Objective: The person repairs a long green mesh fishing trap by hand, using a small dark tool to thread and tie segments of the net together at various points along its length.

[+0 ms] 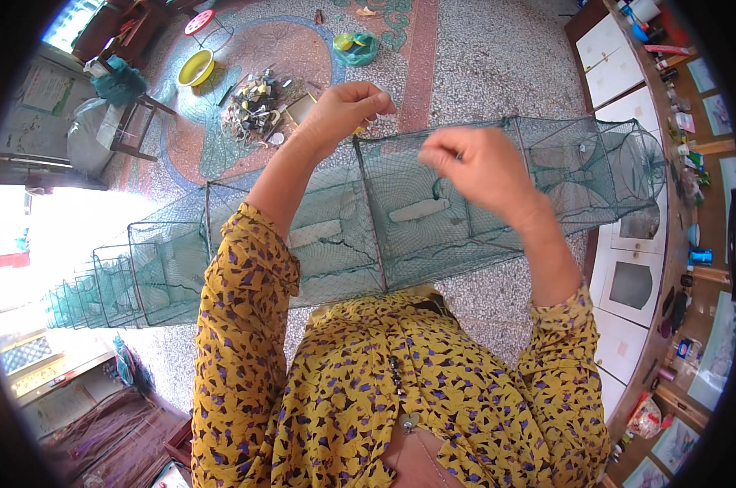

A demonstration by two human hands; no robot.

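Note:
A long green net trap (400, 220) on square wire frames stretches across in front of me from lower left to upper right. My left hand (347, 110) is raised over its top edge with fingers pinched together, and something small and yellowish shows at the fingertips. My right hand (473, 167) is also closed in a pinch just to the right, over the mesh. Whether a thread runs between the hands is too fine to tell. Both sleeves are yellow with dark purple marks.
On the speckled floor lie a pile of small metal pieces (254, 106), a yellow basin (195, 67), a green bag (355, 49) and a stool (201, 23). A white cabinet with a wooden counter (628, 73) runs along the right. A doorway at the left is brightly lit.

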